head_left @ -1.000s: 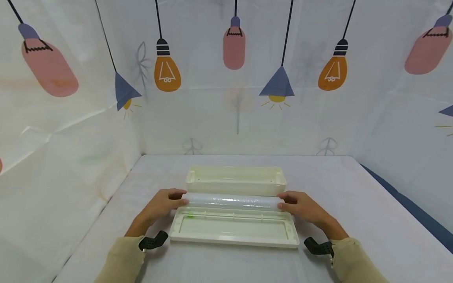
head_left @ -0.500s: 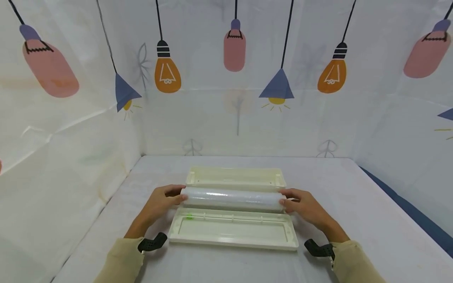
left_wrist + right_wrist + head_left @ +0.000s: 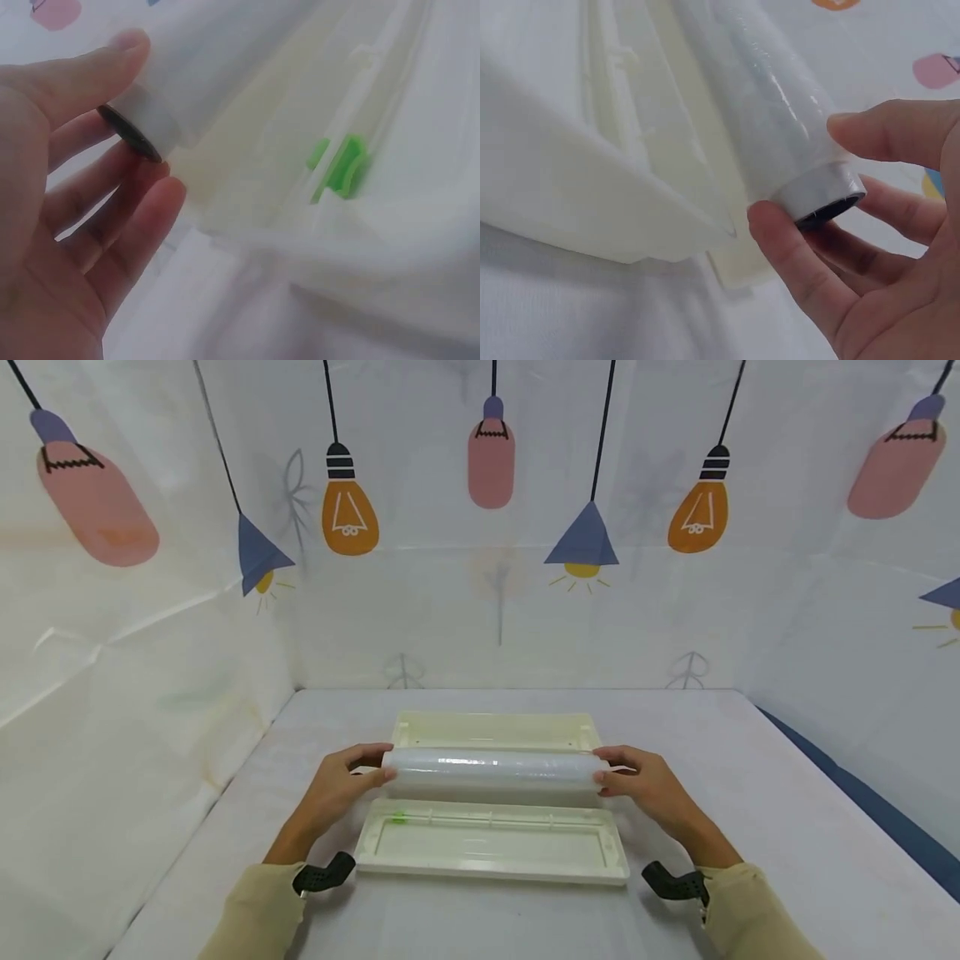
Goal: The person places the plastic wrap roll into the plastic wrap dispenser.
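A roll of clear cling film (image 3: pixel 495 768) is held level in both hands, raised in front of a cream box (image 3: pixel 495 727). At its left end, my left hand (image 3: pixel 339 787) grips the roll between thumb and fingers. My right hand (image 3: pixel 647 781) grips the opposite end. Both wrist views show the tube's dark hollow ends, on the cling film roll (image 3: pixel 202 67) and again on the roll (image 3: pixel 772 97). Nearer to me lies a cream lid (image 3: pixel 487 852), inner side up, with a rail and a green slide cutter (image 3: pixel 346 166). The roll hides the box's front wall in part.
A white cloth covers the table (image 3: pixel 480 918). Around the back and sides hang pale curtains (image 3: pixel 450 610) printed with lamps. Black wrist mounts (image 3: pixel 324 872) stick out inward from both sleeves, close to the lid's sides.
Both hands have lifted the cling film roll from between the box and lid, upward and slightly toward the box. The box and lid stay in place; the head view shifts a little.
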`<state>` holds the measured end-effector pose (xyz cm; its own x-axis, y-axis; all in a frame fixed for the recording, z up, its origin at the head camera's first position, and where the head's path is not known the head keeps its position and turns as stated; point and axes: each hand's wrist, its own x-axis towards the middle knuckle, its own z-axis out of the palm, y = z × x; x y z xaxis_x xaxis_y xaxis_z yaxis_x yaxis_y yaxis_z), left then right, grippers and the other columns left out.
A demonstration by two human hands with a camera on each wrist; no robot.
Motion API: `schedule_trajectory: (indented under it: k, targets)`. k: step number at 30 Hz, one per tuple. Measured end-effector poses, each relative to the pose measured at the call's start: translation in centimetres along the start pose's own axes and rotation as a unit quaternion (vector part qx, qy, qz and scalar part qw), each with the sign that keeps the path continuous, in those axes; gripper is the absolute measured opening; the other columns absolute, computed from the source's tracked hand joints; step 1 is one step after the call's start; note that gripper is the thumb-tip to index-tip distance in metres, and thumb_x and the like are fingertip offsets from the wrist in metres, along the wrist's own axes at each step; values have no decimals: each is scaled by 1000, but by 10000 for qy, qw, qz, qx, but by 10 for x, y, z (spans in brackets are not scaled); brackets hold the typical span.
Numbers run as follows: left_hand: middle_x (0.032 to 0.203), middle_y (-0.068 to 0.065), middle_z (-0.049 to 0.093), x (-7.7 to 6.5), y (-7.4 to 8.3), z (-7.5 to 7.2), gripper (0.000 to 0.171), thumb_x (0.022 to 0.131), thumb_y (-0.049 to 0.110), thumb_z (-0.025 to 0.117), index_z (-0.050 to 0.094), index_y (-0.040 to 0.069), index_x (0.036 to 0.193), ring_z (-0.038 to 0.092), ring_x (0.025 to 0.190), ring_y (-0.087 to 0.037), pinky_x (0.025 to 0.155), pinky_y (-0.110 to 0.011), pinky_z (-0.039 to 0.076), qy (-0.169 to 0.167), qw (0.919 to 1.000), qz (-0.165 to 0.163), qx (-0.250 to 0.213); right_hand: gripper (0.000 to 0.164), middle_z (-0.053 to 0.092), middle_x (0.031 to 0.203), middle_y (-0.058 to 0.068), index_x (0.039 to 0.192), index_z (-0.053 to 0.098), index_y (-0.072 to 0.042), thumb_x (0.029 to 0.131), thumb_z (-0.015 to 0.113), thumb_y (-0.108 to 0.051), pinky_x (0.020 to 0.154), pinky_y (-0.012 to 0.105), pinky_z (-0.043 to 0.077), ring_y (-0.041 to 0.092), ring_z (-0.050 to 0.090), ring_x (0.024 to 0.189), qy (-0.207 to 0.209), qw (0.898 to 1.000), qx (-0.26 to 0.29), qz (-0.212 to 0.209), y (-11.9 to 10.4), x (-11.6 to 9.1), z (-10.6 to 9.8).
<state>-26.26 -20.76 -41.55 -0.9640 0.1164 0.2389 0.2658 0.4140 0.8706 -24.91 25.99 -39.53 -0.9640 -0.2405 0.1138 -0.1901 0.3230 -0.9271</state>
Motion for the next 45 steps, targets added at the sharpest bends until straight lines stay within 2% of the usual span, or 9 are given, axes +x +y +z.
schedule_trajectory:
  k: [5,10,15,19,26,31,35,38,45]
  targets:
    - [122,-8,67,3,5,2,57,86,37,81,65,8,132,61,112,-21,91,-26,51,109,9999,38,87,56,59,124,26,137,52,9,93,75,-17,83,34,58,28,69,97,20,9999,95,-24,-2,0,0]
    - [123,-10,66,8,13,0,57,88,35,79,63,6,135,60,114,-23,89,-21,51,285,9991,294,50,57,58,127,27,138,51,8,93,74,-17,85,35,57,32,69,100,40,9996,163,-229,-10,6,-3]
    - [122,-12,66,17,22,-2,54,90,30,78,63,4,135,61,114,-25,89,-20,52,316,9979,560,37,57,57,128,28,139,51,8,93,74,-16,87,38,57,26,68,103,22,9993,231,-286,-16,14,-9]
    - [123,-14,66,25,27,-2,53,91,26,77,61,3,136,61,115,-25,92,-22,51,269,9973,677,-95,59,55,130,29,141,49,9,93,74,-16,91,46,54,20,68,103,51,9992,266,-289,-17,17,-15]
    - [127,-20,63,29,45,-2,52,94,18,74,57,-3,139,58,120,-30,93,-18,48,175,9984,516,-171,62,52,133,30,143,46,10,93,74,-16,91,46,54,17,67,103,75,9992,275,-288,-19,25,-18]
    - [126,-22,64,25,68,-5,50,95,14,72,57,-5,138,58,120,-32,100,-33,48,176,9989,412,-119,61,51,134,29,142,46,9,94,73,-15,91,44,55,21,66,106,96,9993,238,-288,-21,32,-20]
    - [127,-17,65,37,47,-2,57,92,27,76,59,1,139,58,121,-28,102,-42,45,283,9989,332,-188,61,50,137,28,143,46,8,94,73,-17,92,44,54,28,65,108,116,9997,100,-202,-23,36,-20]
    - [128,-13,65,47,29,0,63,88,37,79,60,5,139,57,122,-26,103,-42,43,381,9989,210,-198,61,50,138,28,144,46,7,95,72,-18,94,47,53,31,65,109,152,9998,55,-138,-23,40,-19]
    - [131,-14,64,52,29,0,63,90,37,77,59,3,139,57,123,-27,103,-45,45,400,9988,-103,-275,58,50,138,27,142,48,6,94,72,-16,91,42,55,28,65,107,260,9996,-52,-40,-22,50,-16]
